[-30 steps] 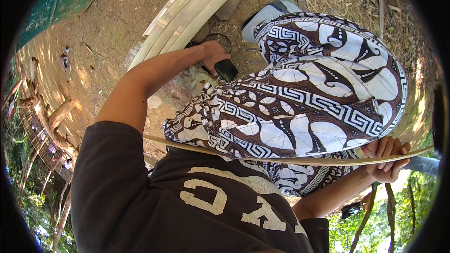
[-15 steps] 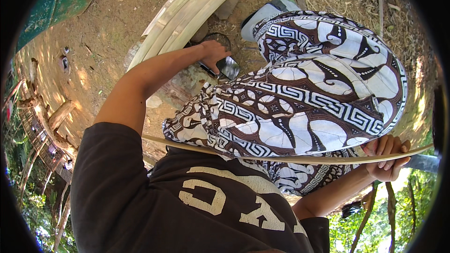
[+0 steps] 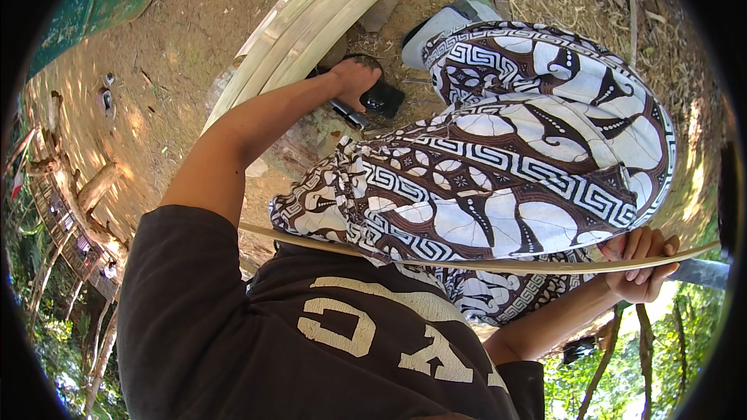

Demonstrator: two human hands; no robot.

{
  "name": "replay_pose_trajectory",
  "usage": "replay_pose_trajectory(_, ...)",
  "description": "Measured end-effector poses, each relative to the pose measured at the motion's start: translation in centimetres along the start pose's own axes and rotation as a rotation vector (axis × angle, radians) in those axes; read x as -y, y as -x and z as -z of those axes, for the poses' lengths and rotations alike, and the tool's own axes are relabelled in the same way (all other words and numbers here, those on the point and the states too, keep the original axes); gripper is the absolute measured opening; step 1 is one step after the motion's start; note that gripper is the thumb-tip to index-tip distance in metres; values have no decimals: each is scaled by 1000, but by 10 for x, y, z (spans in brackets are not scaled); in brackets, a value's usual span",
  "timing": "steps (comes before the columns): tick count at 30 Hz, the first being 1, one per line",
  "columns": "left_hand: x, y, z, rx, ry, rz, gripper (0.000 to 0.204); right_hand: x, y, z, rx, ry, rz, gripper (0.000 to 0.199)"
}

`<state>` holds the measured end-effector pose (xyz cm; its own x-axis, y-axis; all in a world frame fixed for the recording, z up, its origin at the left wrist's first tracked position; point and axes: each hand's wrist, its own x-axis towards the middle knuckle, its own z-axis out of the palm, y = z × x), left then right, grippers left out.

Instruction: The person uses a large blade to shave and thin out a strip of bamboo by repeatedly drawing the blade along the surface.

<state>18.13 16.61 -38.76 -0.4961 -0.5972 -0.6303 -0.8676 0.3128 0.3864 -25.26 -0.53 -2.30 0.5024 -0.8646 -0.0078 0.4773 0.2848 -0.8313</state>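
Down by the ground, my left hand (image 3: 358, 80) is closed around one end of a black flat rectangular object (image 3: 384, 99), glossy like a phone. A short dark object with a grey edge (image 3: 348, 114) lies just below that hand. My right hand (image 3: 646, 264) grips a long, thin bamboo strip (image 3: 506, 265) near its right end. The strip runs across my waist, in front of my shirt, and passes out of sight beneath my left arm. Beside the right hand a grey flat piece (image 3: 700, 273) sticks out; whether the fingers hold it too is hidden.
Several pale split bamboo lengths (image 3: 311, 23) lie beyond my left forearm. My bent legs in patterned trousers (image 3: 513, 140) fill the middle. Stones (image 3: 380, 12) and shavings dot the dirt. A green sheet (image 3: 97, 4) stands far left, and rough branches (image 3: 82, 194) stand at the left.
My left hand has tilted the black flat object, so its face, bright with reflection before, is now dark. The right hand and bamboo strip have hardly moved.
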Motion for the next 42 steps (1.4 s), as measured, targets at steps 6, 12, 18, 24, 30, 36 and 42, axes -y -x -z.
replay_pose_trajectory(6,-5,1,5,-36,5,148,79,0,-1,-2,27,20,-8,24)
replay_pose_trajectory(12,-7,3,10,-48,-7,153,75,2,2,1,12,12,-23,25)
replay_pose_trajectory(18,-8,4,12,-54,4,121,75,2,1,2,15,27,-11,26)
replay_pose_trajectory(24,-11,5,13,-96,-25,70,72,4,0,2,23,11,-40,24)
replay_pose_trajectory(30,-11,5,10,-169,-42,41,71,6,2,4,33,-4,-58,25)
replay_pose_trajectory(36,-10,4,8,-210,-48,56,70,8,4,8,44,-3,-57,26)
replay_pose_trajectory(42,-11,4,10,-241,-23,59,70,6,3,7,30,-8,-37,25)
